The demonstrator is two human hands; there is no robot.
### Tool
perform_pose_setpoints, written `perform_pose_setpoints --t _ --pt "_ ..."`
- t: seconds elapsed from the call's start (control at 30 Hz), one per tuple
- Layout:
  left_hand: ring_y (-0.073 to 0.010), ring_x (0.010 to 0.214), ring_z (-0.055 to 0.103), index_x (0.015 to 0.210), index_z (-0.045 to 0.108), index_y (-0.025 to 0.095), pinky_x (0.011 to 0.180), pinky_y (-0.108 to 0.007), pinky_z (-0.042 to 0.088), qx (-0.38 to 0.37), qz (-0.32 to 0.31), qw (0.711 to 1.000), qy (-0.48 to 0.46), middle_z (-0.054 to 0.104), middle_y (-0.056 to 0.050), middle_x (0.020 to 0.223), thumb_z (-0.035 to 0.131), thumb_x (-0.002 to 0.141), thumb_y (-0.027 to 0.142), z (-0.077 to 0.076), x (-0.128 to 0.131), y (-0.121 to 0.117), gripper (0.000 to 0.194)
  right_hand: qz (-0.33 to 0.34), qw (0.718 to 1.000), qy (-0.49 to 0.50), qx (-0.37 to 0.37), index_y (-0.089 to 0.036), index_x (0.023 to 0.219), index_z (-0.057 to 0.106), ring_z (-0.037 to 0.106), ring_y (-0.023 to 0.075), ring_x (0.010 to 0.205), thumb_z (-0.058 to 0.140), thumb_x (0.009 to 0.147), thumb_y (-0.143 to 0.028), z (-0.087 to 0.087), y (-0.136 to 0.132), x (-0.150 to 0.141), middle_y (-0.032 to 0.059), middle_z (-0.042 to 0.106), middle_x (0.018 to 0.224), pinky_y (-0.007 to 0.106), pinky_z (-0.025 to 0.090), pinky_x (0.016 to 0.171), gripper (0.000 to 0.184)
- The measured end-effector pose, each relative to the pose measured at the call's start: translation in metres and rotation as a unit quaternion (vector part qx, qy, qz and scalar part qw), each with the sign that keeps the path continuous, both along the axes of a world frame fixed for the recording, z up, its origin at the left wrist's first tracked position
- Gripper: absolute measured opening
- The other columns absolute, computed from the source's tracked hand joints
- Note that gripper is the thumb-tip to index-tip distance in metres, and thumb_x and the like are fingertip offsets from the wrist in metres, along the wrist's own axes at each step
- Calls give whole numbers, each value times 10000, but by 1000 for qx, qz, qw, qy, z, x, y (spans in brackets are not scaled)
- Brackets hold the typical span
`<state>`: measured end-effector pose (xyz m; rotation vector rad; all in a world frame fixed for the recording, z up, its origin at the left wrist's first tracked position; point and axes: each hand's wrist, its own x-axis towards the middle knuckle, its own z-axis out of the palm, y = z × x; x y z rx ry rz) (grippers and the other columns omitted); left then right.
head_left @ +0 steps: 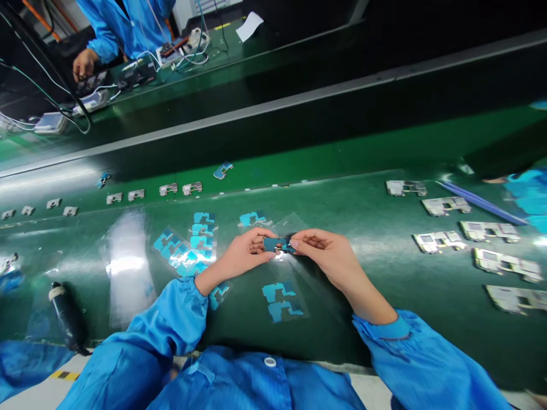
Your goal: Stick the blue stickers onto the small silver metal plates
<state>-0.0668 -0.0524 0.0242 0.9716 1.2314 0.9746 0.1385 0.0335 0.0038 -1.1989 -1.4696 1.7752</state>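
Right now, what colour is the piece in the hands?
The small piece is blue, best in the head view, between the left hand and right hand.

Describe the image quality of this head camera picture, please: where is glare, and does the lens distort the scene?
In the head view, strong glare whitens the clear plastic sheet; the wide lens curves the long edges of the green work surface; the left hand, right hand and small blue part look fairly sharp.
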Motion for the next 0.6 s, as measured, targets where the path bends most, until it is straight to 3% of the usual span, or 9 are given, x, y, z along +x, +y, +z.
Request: perform_pose_setpoints --t 0.37,0.6 --pt "-174 773 689 1138 581 190 726 -318 563 -4 12 1000 17 696 -37 877 772 811 321 -5 1 -2 401 -4 1000 8 -5 -203 810 753 646 177 691 851 686 -466 2 0 -1 44 722 753 312 539 661 307" --pt "-153 697 680 1100 564 181 695 -311 566 7 24 1000 -9 694 -27 837 787 798 329 -6 2 -1 403 31 999 10 23 -217 809 728 639 178 731 827 723 -462 7 1 0 36 710 788 307 528 696 279"
